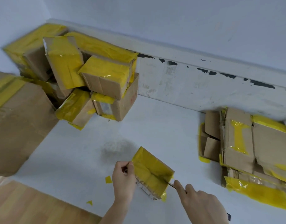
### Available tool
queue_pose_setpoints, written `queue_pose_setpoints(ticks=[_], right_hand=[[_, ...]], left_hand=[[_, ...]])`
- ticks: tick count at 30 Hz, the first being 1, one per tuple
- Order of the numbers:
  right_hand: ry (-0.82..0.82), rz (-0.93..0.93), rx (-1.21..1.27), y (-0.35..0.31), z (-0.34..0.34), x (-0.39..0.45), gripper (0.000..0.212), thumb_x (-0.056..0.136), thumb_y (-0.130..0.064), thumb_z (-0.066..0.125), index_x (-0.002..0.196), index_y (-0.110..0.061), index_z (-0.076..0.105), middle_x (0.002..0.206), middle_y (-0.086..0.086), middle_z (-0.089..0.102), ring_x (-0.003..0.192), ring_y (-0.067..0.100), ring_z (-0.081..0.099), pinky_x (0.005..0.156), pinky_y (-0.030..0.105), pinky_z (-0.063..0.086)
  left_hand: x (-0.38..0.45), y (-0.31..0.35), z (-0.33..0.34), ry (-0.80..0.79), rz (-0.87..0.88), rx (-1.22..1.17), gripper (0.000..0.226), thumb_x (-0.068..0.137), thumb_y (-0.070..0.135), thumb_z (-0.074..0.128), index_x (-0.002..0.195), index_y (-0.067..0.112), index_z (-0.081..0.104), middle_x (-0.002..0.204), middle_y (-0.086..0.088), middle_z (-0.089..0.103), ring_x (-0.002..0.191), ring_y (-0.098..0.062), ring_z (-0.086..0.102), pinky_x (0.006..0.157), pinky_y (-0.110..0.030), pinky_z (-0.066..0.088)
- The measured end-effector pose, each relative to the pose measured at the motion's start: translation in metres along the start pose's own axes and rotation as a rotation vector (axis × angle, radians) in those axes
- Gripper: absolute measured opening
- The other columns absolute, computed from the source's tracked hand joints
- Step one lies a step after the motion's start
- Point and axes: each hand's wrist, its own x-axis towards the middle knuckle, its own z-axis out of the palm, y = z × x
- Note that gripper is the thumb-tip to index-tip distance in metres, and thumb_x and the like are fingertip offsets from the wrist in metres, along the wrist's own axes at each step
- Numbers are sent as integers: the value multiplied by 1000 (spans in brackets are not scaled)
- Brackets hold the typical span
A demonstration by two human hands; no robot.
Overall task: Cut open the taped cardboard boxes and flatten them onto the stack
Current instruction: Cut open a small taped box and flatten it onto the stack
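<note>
A small cardboard box (152, 171) wrapped in yellow tape sits on the white floor in front of me. My left hand (124, 178) grips its left edge, fingers curled over the top corner. My right hand (202, 202) holds a knife (171, 184), index finger stretched along it, with the blade tip at the box's right side where a dark slit runs through the tape. A pile of taped boxes (97, 75) fills the far left corner. Flattened cardboard (245, 143) lies stacked at the right by the wall.
A large taped box (18, 120) stands at the left. Small scraps of yellow tape (108, 179) lie on the floor near my left hand. Wooden flooring (34, 206) shows at the lower left. The scuffed white baseboard (203, 88) runs behind.
</note>
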Motion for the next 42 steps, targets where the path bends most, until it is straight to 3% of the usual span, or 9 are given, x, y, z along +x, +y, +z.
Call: queue_pose_setpoints(ticks=[3, 6, 9, 11, 12, 14, 18, 25, 42], right_hand=[[49, 46, 84, 7, 9, -9, 50, 51, -4, 45, 95, -18, 62, 46, 8, 22, 27, 19, 6, 51, 11, -2], [96, 79, 106, 16, 37, -26, 35, 85, -3, 28, 106, -22, 48, 44, 2, 34, 37, 18, 7, 42, 15, 7], [77, 101, 209, 19, 59, -32, 42, 98, -11, 11, 114, -25, 47, 46, -4, 40, 24, 15, 25, 37, 15, 9], [74, 139, 240, 17, 58, -31, 24, 91, -19, 49, 114, -26, 47, 46, -5, 40, 24, 13, 29, 40, 15, 7], [39, 154, 255, 14, 60, -30, 49, 72, -19, 73, 113, -26, 48, 46, -5, 37, 25, 14, 26, 41, 15, 6], [36, 164, 316, 15, 62, -32, 77, 47, -10, 83, 113, -27, 48, 48, -6, 32, 30, 15, 18, 41, 15, 6], [36, 246, 474, 33, 64, -48, 44, 72, -24, 55, 115, -32, 49, 49, -8, 47, 27, 14, 38, 38, 19, 11], [-136, 552, 1178, 27, 66, -18, 27, 100, -19, 35, 102, -8, 60, 53, -6, 43, 43, 8, 38, 50, 18, 33], [-169, 583, 1119, 9, 56, 27, 25, 101, -21, 31, 80, -15, 44, 62, 2, 45, 64, 23, 43, 58, 27, 34]], left_hand=[[1, -3, -3, 8, 15, 61, 24, 92, 2, 53, 77, 21, 50, 80, -2, 56, 72, -14, 52, 64, -12, 45], [3, -5, -8, -62, 50, 322, 18, 93, 9, 52, 105, 21, 50, 104, -5, 59, 84, -14, 55, 87, -38, 43], [21, -4, -17, -130, 624, 785, 60, 79, -2, 58, 134, 14, 42, 133, -6, 49, 116, -20, 45, 96, -42, 35], [38, 4, -17, -475, 969, 946, 64, 73, 2, 45, 134, 18, 40, 143, 1, 39, 133, -17, 29, 106, -35, 23], [45, 9, -14, -627, 1023, 999, 62, 74, 8, 38, 135, 22, 37, 145, 6, 37, 137, -13, 23, 109, -32, 18], [51, 12, -8, -761, 1027, 1053, 53, 85, 19, 32, 137, 27, 32, 144, 8, 38, 137, -6, 20, 110, -26, 16], [46, -4, -8, -620, 1002, 1001, 48, 100, 41, 16, 139, 19, 34, 138, 2, 37, 132, -15, 27, 109, -21, 21], [19, -15, 7, -260, 853, 1012, 52, 90, 27, 30, 130, 2, 50, 126, -16, 52, 123, -26, 34, 87, -46, 48], [22, -14, 13, -234, 778, 971, 64, 90, 33, 15, 137, -3, 41, 136, -18, 45, 130, -33, 35, 99, -30, 28]])
